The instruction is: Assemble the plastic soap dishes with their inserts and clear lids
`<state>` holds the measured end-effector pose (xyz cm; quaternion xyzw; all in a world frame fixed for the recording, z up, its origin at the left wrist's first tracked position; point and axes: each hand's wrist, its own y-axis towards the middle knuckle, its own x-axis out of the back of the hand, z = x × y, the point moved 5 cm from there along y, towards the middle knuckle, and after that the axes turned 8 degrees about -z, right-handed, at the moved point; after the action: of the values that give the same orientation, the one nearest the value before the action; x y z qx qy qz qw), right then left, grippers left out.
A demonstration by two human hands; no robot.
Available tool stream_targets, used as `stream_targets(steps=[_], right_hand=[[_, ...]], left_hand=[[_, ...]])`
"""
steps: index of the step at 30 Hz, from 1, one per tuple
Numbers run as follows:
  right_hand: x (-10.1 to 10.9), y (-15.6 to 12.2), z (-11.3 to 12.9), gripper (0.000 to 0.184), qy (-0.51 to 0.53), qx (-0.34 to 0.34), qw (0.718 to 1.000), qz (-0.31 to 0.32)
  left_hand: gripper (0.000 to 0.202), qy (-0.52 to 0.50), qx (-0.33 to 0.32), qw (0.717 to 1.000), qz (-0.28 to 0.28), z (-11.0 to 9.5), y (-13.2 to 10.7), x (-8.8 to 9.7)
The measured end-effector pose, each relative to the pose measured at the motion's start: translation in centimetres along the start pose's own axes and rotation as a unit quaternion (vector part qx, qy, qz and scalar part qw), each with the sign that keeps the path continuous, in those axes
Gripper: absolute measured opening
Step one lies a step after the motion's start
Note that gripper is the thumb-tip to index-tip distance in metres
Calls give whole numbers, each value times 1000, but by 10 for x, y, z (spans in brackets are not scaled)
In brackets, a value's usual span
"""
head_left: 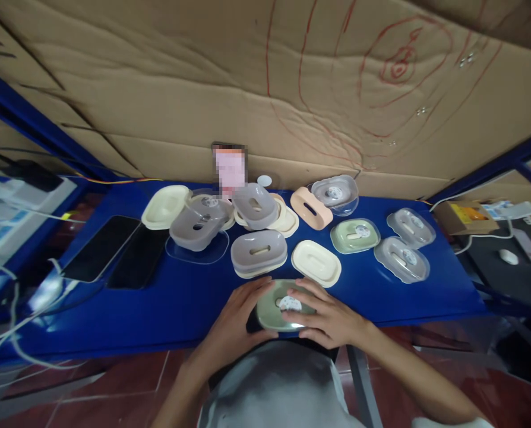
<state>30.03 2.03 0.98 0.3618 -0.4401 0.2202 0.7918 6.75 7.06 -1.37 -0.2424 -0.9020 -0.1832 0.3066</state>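
A green soap dish (271, 316) with a clear lid and a round printed sticker is at the table's front edge, between my two hands. My left hand (242, 314) grips its left end, fingers along the far side and thumb at the near side. Over its right end lies my right hand (330, 314), its fingers resting across the lid near the sticker. Just beyond are a cream soap tray (332, 270) and a grey slotted tray (241, 252) stacked on a cream one. Another green soap dish (343, 238) with a clear lid stands farther right.
Grey trays (194, 235), a cream tray (165, 205) and a peach insert (299, 205) lie at the back of the blue table (158, 321). Several clear lids are around, two at right (401, 270). Dark phones (103, 246) and white cables (11, 339) are at left.
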Motion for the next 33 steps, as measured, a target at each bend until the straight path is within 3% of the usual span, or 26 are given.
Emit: stream_targets(steps=[4, 12, 18, 22, 27, 30, 33], right_hand=[[-1, 0, -1, 53, 13, -5, 1000, 0], [-11, -7, 10, 52, -69, 18, 997, -25], [-6, -4, 14, 64, -107, -11, 994, -5], [-1, 0, 13, 76, -108, -77, 991, 25], [3, -8, 8, 72, -110, -57, 992, -12], [23, -20, 5, 74, -97, -51, 991, -74], [74, -40, -10, 76, -115, -114, 969, -189]], left_hand=[[90, 8, -21, 1000, 1, -2, 1, 1], [91, 13, -36, 999, -13, 6, -5, -5], [91, 12, -38, 999, -21, 8, -5, -6], [92, 18, -34, 999, -23, 4, -3, -5], [87, 5, -30, 999, -19, -11, 5, -9], [88, -42, -32, 998, -45, -30, 12, -12], [87, -89, -40, 991, -91, -50, 25, -18]])
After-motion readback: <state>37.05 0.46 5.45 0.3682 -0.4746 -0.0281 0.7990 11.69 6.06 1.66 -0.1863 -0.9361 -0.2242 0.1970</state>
